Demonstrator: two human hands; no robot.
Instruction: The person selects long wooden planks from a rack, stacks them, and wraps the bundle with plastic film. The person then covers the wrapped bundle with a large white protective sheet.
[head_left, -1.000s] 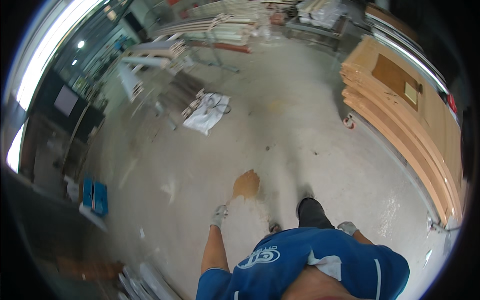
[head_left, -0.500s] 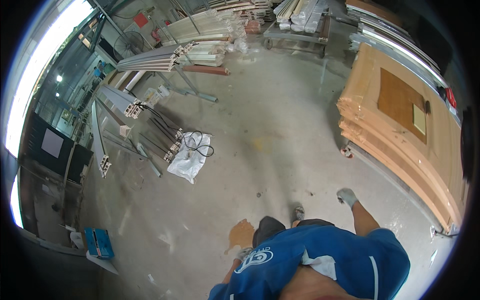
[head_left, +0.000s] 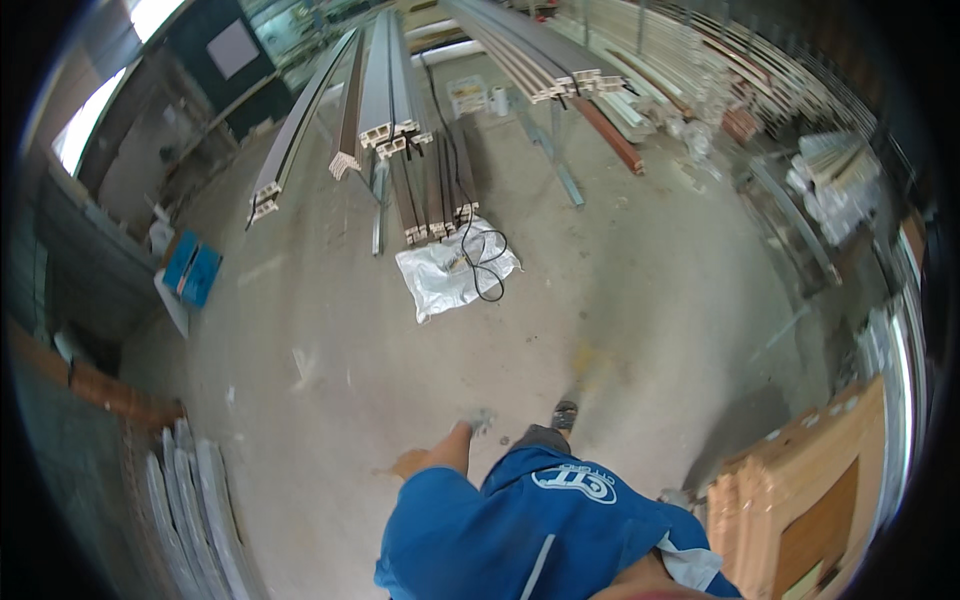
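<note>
My left hand [head_left: 480, 419], in a grey work glove, hangs in front of my body over the concrete floor. It touches nothing that I can see, and motion smears its fingers. At my other side, a grey glove marks my right hand [head_left: 676, 497], mostly covered by my blue shirt and close to a stack of wood-coloured panels [head_left: 748, 512]; its fingers cannot be made out. Ahead on the floor lies a white plastic sack [head_left: 428, 290] with a looped black cable [head_left: 503, 280] across it. Bundled brown profiles [head_left: 440, 200] end at the sack.
Long grey profiles [head_left: 390, 85] rest on metal stands ahead, and more profiles [head_left: 535, 65] lie to their right. A blue box [head_left: 191, 268] stands at the left. Nearer on that side lean wrapped grey panels [head_left: 200, 510]. A plastic-wrapped bundle [head_left: 835, 190] sits at the far right.
My view has swung left, so the sack and profiles sit further right and the panel stack lower. My left arm has come forward; my right hand has dropped back beside my body.
</note>
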